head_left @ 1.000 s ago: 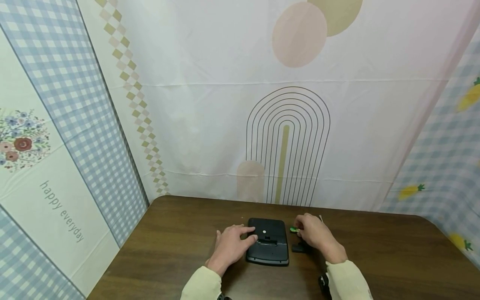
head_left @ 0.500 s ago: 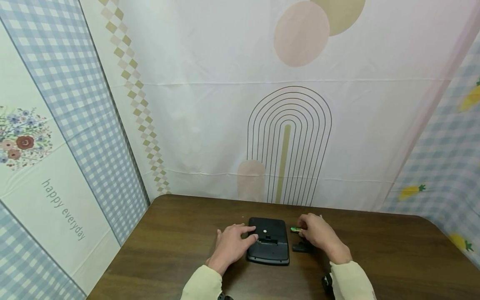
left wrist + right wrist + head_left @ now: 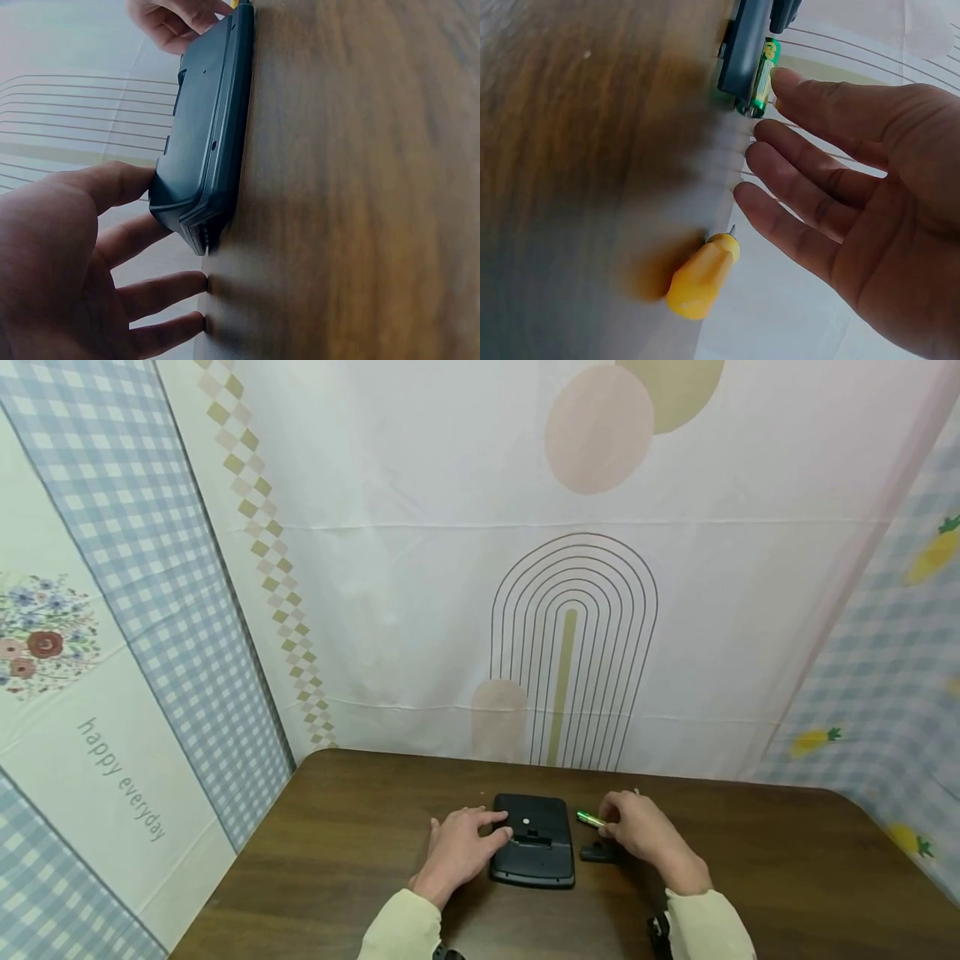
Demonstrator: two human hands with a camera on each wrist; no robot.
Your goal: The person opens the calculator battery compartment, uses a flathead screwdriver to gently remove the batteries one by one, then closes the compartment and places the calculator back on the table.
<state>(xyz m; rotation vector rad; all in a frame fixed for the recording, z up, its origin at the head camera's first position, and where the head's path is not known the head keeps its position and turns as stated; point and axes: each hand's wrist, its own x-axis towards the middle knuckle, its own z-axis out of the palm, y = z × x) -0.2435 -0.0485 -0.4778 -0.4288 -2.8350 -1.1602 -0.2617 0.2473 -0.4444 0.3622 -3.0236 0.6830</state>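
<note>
a white cloth [image 3: 397,610] hangs behind the device, printed with an arch [image 3: 576,652] and overlapping circles. blue checked cloth [image 3: 142,543] flanks it well off to the device's left, and more checked cloth, with pineapples on it, is well off to the right. the brown table [image 3: 345,852] spreads under the device and out past it on both sides. two cream sleeves [image 3: 708,927] come in from the near side, one either side of the device. the device [image 3: 534,864] itself is black and lies flat, with a slot [image 3: 531,841] near its middle and a white dot [image 3: 526,821] above that. the left hand [image 3: 459,850] is at the device's left edge, its fingers spread: thumb and forefinger touch the device, while two other fingertips rest on the table just beside it. the right hand [image 3: 639,828] is to the device's right, thumb and forefinger pinching the battery at one end, the other fingers stretched out apart from it. a yellow tool [image 3: 703,277] with a metal tip lies right of the device, past the right hand. the black cover [image 3: 597,853] is just beside the device on the right. smallest is the battery [image 3: 590,818], green and gold, also right of the device, beyond the cover and slanted; i cannot tell whether it touches the table.
</note>
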